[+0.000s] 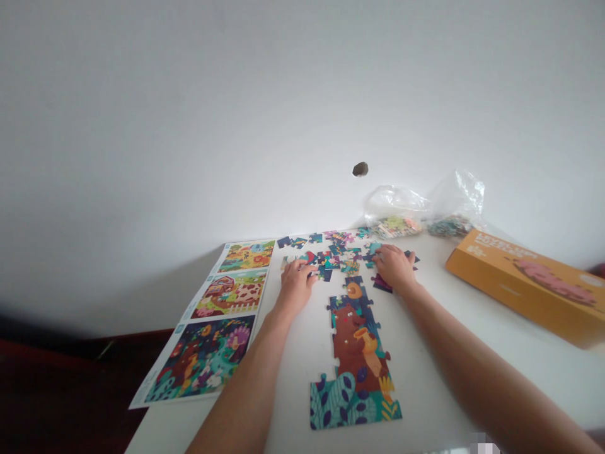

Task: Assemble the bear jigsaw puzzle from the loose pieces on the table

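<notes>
A cartoon jigsaw [350,353] and white table [288,403] by a wall [302,113] (with a hole [360,169]) suggest a home.

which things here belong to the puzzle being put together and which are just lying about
In the job:
joined bear section
loose pieces by left hand and right hand
picture sheet

Lying about, seemingly:
left clear bag
right clear bag
orange box

Left hand [297,282]: bare; fingers [295,264] slender, nails too small to make out.
Right hand [396,268]: bare, of matching build.
Wrists [280,315]: uncovered, each narrower than its forearm.
Left forearm [253,378]: bare to the lower picture edge, smooth in outline, broadening away from the wrist.
Right forearm [466,356]: likewise bare, evenly tapered, the longer stretch in view.
</notes>
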Tool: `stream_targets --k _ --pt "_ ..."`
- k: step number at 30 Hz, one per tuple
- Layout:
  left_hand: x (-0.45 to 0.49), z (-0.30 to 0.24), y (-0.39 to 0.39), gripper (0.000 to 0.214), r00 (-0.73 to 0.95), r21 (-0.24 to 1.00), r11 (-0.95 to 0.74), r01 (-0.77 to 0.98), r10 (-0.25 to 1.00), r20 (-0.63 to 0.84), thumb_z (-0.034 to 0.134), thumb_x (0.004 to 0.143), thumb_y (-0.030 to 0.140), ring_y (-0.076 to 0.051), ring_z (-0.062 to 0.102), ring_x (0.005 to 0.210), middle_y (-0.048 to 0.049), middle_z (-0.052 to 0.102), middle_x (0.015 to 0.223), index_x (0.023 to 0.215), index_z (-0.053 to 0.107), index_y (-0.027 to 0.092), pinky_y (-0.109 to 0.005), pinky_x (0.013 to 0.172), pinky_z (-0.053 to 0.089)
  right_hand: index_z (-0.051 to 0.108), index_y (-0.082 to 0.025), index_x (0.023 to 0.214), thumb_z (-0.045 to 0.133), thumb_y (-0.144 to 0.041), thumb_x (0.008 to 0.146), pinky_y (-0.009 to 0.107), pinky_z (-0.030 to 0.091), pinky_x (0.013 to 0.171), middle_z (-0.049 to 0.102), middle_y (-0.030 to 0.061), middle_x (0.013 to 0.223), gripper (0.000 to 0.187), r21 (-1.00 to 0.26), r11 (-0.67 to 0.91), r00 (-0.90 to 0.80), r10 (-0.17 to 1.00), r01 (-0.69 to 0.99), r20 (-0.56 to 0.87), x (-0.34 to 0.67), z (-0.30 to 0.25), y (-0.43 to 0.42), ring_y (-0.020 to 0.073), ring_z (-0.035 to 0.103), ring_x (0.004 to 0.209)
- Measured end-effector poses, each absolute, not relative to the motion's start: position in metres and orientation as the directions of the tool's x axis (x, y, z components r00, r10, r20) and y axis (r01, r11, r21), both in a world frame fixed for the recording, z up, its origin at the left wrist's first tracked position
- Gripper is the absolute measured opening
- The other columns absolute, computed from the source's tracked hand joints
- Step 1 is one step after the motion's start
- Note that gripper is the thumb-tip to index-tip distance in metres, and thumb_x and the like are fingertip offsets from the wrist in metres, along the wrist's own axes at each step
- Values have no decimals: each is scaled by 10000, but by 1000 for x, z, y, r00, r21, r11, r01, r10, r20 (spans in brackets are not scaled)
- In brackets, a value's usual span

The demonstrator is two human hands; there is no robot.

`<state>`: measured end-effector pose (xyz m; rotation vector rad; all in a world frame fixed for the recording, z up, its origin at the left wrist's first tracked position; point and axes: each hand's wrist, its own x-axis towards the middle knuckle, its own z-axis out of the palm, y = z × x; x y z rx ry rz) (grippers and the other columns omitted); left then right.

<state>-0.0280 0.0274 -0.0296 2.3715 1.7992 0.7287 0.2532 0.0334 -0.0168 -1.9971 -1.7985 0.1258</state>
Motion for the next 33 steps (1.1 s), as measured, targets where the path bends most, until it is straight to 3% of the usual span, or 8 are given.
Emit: stream_targets --k 5,9,13,16,21,26,33 --pt "-28 -23 27 222 188 357 -335 872 903 386 630 859 197 -234 539 1131 -62 590 1185 1059 711 247 -405 1044 429 700 -236 1125 442 -223 897 588 201 1080 646 97 1236 344 -368 -78 207 923 926 325 259 -11 31 311 530 1142" --pt "-27 -14 23 206 160 351 -349 869 870 467 623 866 214 -229 540 1110 -56 599 1165 1045 717 252 -375 1024 444 695 -205 1164 415 -179 869 522 298 990 641 150 1176 407 -330 -212 344 840 920 419 275 1 25 327 523 1103" --pt "-26 -11 22 244 159 352 -352 867 866 474 560 863 140 -216 550 1084 -56 605 1134 1012 725 242 -352 1007 462 673 -183 1220 465 -267 839 542 352 897 612 209 1154 442 -283 -381 456 843 880 284 290 3 21 381 515 1092" --pt "-26 -14 23 296 178 373 -355 857 885 431 519 846 85 -205 571 1066 -58 614 1089 1005 722 230 -352 1011 468 706 -162 1157 480 -372 841 561 380 860 604 239 1122 442 -233 -456 499 847 859 181 294 -3 21 410 522 1078" --pt "-27 -17 23 277 205 364 -354 862 899 388 518 838 104 -201 590 1028 -56 622 1032 974 725 228 -351 993 479 722 -167 1126 478 -449 861 544 416 844 601 240 1106 457 -216 -413 450 876 885 172 288 -9 24 408 550 1064" --pt "-26 -17 19 238 265 271 -368 889 898 352 571 874 264 -235 562 1062 -68 598 1080 1061 717 250 -398 1000 449 696 -194 1176 492 -489 867 529 418 889 595 192 1136 474 -271 -328 370 921 905 120 286 -8 27 358 600 1032" --pt "-25 -19 16 326 288 229 -354 907 917 277 577 893 393 -267 503 1179 -62 568 1237 1197 657 305 -433 1022 401 676 -233 1174 529 -427 848 497 423 910 676 122 1104 406 -380 -392 456 886 838 90 309 -1 29 326 607 1076"
